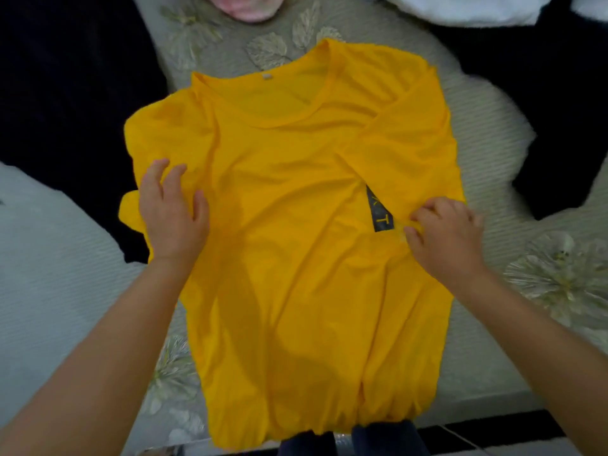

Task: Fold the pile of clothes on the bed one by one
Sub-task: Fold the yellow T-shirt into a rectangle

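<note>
Spread across the frame is a pale bedspread stitched with leaf and flower shapes, and I am looking straight down on it. At the centre of the frame a yellow T-shirt is lying flat on the bedspread, its collar pointing toward the top of the frame and its hem hanging near the bottom edge. I am resting my left hand on the left side of the shirt, just below its sleeve, with the fingers loosely spread and slightly lifted, holding nothing. I am curling the fingers of my right hand into the fabric at the right of centre, pinching a fold of the shirt where its right side is lying doubled over the front. Just left of that hand, a dark printed patch with a yellow letter T is showing from under the fold. Dark clothes are lying in the upper left of the frame, and more dark cloth is lying at the right edge. White fabric is sitting in the upper right, another white piece is lying at the left, and something pink is showing at the top centre.
</note>
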{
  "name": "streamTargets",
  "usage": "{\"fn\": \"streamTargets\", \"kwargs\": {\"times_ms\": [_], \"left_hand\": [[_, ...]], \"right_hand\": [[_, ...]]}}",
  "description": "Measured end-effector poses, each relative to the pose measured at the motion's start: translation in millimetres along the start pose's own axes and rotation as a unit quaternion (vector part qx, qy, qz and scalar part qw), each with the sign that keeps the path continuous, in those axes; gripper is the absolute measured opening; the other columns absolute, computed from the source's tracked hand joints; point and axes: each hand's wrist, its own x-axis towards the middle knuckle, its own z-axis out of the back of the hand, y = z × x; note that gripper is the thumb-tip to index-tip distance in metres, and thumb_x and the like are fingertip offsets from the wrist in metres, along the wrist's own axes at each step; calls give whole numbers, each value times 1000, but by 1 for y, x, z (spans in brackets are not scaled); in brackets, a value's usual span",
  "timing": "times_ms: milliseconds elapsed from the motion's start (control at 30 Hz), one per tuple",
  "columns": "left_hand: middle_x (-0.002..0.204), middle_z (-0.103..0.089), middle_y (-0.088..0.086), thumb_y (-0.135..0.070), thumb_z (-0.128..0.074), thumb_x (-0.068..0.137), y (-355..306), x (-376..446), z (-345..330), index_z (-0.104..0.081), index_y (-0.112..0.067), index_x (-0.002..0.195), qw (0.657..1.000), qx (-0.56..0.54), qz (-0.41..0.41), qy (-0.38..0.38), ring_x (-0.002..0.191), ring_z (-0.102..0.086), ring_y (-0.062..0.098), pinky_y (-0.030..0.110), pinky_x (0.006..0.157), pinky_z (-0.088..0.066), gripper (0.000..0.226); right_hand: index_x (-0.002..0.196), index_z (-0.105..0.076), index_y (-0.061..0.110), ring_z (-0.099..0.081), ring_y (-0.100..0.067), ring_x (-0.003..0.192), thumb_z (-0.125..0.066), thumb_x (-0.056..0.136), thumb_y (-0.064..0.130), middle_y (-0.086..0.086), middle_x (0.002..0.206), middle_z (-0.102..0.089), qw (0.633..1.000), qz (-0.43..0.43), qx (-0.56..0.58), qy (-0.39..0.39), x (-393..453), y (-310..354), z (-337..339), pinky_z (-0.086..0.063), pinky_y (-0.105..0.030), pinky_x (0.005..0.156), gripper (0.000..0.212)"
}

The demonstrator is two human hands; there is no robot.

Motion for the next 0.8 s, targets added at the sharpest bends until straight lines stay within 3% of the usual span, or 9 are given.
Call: {"fn": "streamTargets", "kwargs": {"times_ms": [67, 167, 233, 300, 400, 500, 633, 733, 800], "left_hand": [[133, -37, 29, -16, -49, 90, 18, 0, 7, -39, 8, 128, 986, -47, 159, -35, 126, -34, 41, 39, 104, -25, 46], [135, -40, 20, -31, -47, 93, 43, 6, 8, -35, 0, 134, 944, -104, 313, -6, 124, -39, 32, 36, 99, -31, 53], [129, -50, 19, -36, -46, 94, 56, 10, 9, -44, -1, 129, 942, -122, 310, 36, 118, -46, 30, 32, 89, -36, 50], [129, -50, 15, -39, -47, 93, 63, 15, 13, -45, -5, 129, 929, -155, 329, 75, 117, -48, 29, 29, 83, -35, 50], [111, -52, 15, -39, -53, 90, 67, 20, 12, -56, -10, 104, 940, -129, 280, 148, 100, -52, 28, 29, 73, -35, 32], [102, -42, 12, -40, -54, 89, 63, 18, 13, -41, -19, 64, 940, -108, 262, 187, 85, -45, 24, 29, 69, -33, 34], [121, -42, 12, -30, -48, 93, 75, 7, 20, -58, -9, 83, 960, -85, 202, 176, 115, -38, 28, 33, 90, -32, 26], [93, -48, 4, -8, -48, 89, 84, 5, 27, -58, -7, 90, 967, -115, 151, 172, 85, -46, 15, 28, 73, -34, 10], [87, -50, 1, -8, -53, 87, 85, 6, 33, -58, -9, 98, 971, -103, 129, 175, 79, -46, 11, 23, 67, -33, 11]], "right_hand": [[92, -66, 1, -49, -37, 104, -60, 84, 22, -21, 105, -58, 998, -21, -23, 47, -1, 5, 2, -29, -43, 88, 23], [75, -67, -3, -59, -42, 88, -59, 76, 19, -25, 89, -63, 999, 15, -2, -35, 2, 28, 13, -40, -49, 78, 24], [73, -67, -4, -62, -43, 82, -55, 75, 18, -26, 84, -65, 994, 71, 32, -83, 6, 57, 16, -45, -50, 71, 26], [86, -68, -4, -60, -45, 95, -53, 78, 23, -29, 96, -64, 989, 115, 59, -72, 14, 91, 8, -44, -52, 79, 33], [131, -48, 7, -25, -36, 136, -51, 89, 33, -21, 143, -35, 990, 126, 63, 29, 29, 137, -17, -18, -50, 107, 49], [145, -20, 21, 2, -26, 143, -39, 94, 42, -8, 155, -3, 992, 111, 26, 51, 35, 155, -51, 6, -47, 111, 58], [142, -31, 19, -13, -35, 140, -39, 92, 43, -13, 152, -18, 994, 108, 10, -3, 31, 157, -70, 0, -53, 111, 56], [138, -40, 16, -22, -36, 138, -31, 89, 46, -14, 149, -28, 995, 102, 8, -20, 33, 159, -71, -7, -56, 109, 58], [139, -38, 17, -19, -34, 139, -22, 86, 49, -13, 150, -24, 995, 97, 1, -7, 34, 160, -70, -4, -55, 110, 64]]}}
